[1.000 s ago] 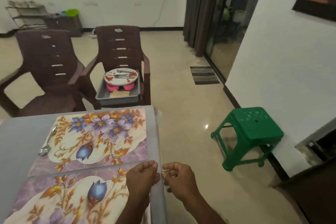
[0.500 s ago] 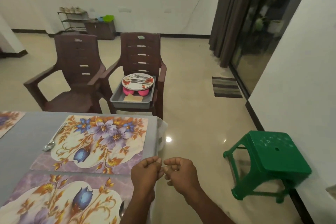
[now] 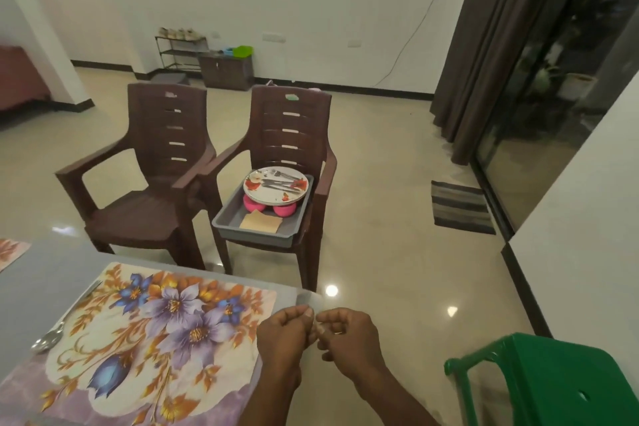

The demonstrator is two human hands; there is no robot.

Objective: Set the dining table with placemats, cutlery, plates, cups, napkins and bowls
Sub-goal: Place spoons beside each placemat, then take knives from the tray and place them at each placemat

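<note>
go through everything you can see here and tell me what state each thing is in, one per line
Left hand: fingers curled, nothing visible in its grip.
Right hand: fingers curled, fingertips meeting the left's.
Floral placemat: flat on the table.
Spoon: lying on the placemat's left edge.
Plates: stacked, cutlery on top.
Grey tray: on the right chair, loaded.
Left chair: seat empty.

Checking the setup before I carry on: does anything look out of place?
The stack of plates with loose cutlery on top rests tilted on pink bowls in the grey tub on a chair. Nothing is spilled.
</note>
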